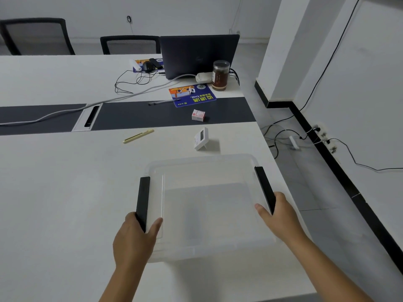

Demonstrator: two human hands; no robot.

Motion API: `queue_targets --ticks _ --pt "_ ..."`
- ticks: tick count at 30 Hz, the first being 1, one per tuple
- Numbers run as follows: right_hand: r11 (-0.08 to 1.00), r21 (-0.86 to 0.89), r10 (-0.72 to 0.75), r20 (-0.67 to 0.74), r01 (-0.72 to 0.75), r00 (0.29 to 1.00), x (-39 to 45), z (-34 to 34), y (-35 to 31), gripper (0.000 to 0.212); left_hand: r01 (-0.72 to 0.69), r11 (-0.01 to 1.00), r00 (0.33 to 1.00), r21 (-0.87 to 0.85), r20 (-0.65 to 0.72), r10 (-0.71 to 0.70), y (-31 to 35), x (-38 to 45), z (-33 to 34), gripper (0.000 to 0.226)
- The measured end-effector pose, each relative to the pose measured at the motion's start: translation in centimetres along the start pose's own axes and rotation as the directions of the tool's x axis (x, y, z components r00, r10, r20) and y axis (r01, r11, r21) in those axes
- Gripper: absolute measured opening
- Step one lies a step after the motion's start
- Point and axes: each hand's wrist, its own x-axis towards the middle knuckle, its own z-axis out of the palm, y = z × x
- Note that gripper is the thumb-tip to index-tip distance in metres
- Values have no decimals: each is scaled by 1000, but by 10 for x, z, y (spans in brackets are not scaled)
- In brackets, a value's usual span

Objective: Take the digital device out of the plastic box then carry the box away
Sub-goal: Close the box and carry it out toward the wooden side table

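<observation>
A clear plastic box (202, 162) with two black side handles sits near the table's right edge, with nothing inside it. My left hand (135, 238) grips the left black handle, thumb over the rim. My right hand (281, 214) grips the right black handle the same way. The small white digital device (201, 138) stands on its kickstand on the white table, just beyond the box's far rim and apart from it.
A yellow pen (138, 136) lies left of the device. Further back are a small red-and-white carton (198, 115), a blue mouse pad (192, 95), a jar (220, 75), a laptop (198, 55) and cables. The table edge (281, 171) drops to the floor on the right.
</observation>
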Motion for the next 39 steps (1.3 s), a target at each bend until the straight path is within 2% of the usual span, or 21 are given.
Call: queue_targets --ticks 5,8,11,14,18,21,23,26,28,29,31,35,37,39 --pt "995 82 63 16 -64 998 2 0 -2 39 38 986 992 -162 126 -17 1 9 -5 39" --pt "988 131 87 4 -86 996 2 3 -5 40 52 946 980 -321 200 13 4 17 -12 53" --pt "974 214 81 -27 -73 996 -1 4 -5 42 41 926 970 -376 235 53 4 16 -13 53" --pt "968 248 49 -29 -41 998 -3 -2 -3 41 52 908 981 -415 190 30 2 2 -11 58" --pt "959 274 -70 0 68 998 2 -14 -4 41 81 882 995 -465 90 -44 1 -30 -11 66" --pt "947 263 -222 109 187 969 17 -17 -6 40 133 858 986 -495 -24 -167 0 -63 -2 64" --pt "928 272 -313 198 255 929 26 -16 -9 42 186 843 956 -505 -106 -274 -1 -90 5 66" --pt "895 310 -423 360 321 832 27 -13 -17 44 303 774 839 -556 -229 -493 -6 -147 17 81" --pt "877 315 -476 474 362 741 13 -9 -22 43 392 693 734 -605 -248 -632 -9 -194 25 97" --pt "867 318 -499 528 384 687 3 -6 -24 41 432 648 678 -627 -248 -692 -10 -218 27 98" --pt "844 332 -530 629 420 568 -23 -1 -25 38 477 565 561 -673 -261 -786 -9 -269 27 89" --pt "802 360 -538 782 476 315 -89 13 -17 40 456 415 315 -787 -293 -902 -13 -365 28 75" --pt "785 342 -505 837 517 213 -128 24 -10 46 461 344 204 -818 -279 -938 -27 -409 35 72" --pt "744 330 -486 864 581 130 -170 37 -3 57 453 281 121 -846 -254 -960 -44 -450 42 67"
